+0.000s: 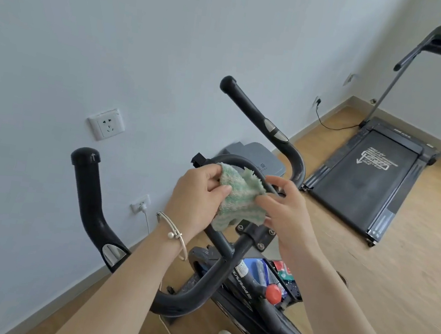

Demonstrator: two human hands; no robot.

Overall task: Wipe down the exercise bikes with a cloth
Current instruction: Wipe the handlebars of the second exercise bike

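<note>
The fluffy green-and-white cloth (239, 197) covers the middle of the black exercise bike's curved centre bar (238, 159). The left hand (196, 191) and right hand (287, 213) pinch it, masking its side edges. The grey plastic bin (257, 153) is half blocked behind the bar. The black treadmill (375, 173) has its console cut by the right edge. Frame lettering is too small to read.

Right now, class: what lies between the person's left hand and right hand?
A green cloth, held by both the left hand and the right hand, over the bike's handlebar. The head view shows it.

Left hand (196, 191) and right hand (289, 212) meet, fingers (209, 171) pinching.
</note>
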